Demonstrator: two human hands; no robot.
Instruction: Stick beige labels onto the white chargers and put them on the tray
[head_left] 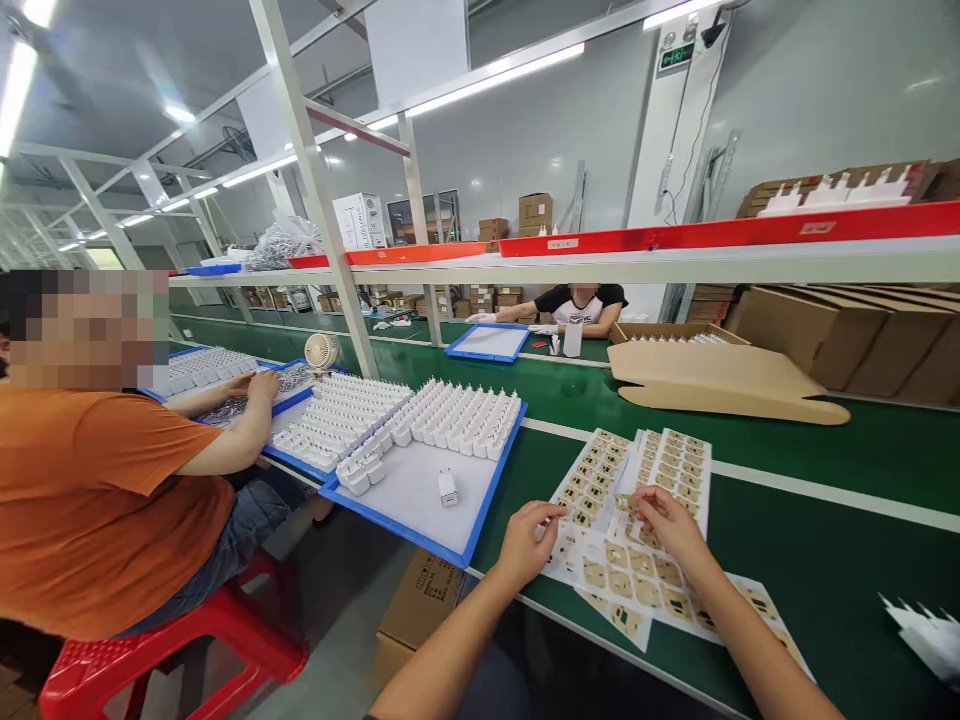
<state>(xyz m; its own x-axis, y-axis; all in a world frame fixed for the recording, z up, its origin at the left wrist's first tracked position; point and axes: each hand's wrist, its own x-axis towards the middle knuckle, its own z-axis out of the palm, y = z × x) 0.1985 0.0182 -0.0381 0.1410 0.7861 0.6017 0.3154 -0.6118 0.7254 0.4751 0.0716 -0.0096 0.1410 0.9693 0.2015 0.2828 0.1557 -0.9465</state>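
Observation:
Several overlapping sheets of tan stickers (619, 556) lie on the green bench in front of me. My right hand (670, 522) is over them, thumb and forefinger pinched on a small tan sticker (624, 502). At the left edge of the sheets is my left hand (529, 540), its fingers bent and thumb slightly apart, with nothing visible in it. To the left, one white plug charger (448, 488) lies by itself in a blue-rimmed tray (471, 540). Rows of white chargers (461, 418) fill the back of that tray.
A co-worker in an orange shirt (97, 490) sits at left on a red stool (180, 655); another person (581, 308) works across the bench. Brown cardboard (712, 380) lies behind the sheets. White pronged parts (926, 635) are at far right. A shelf (570, 268) spans above.

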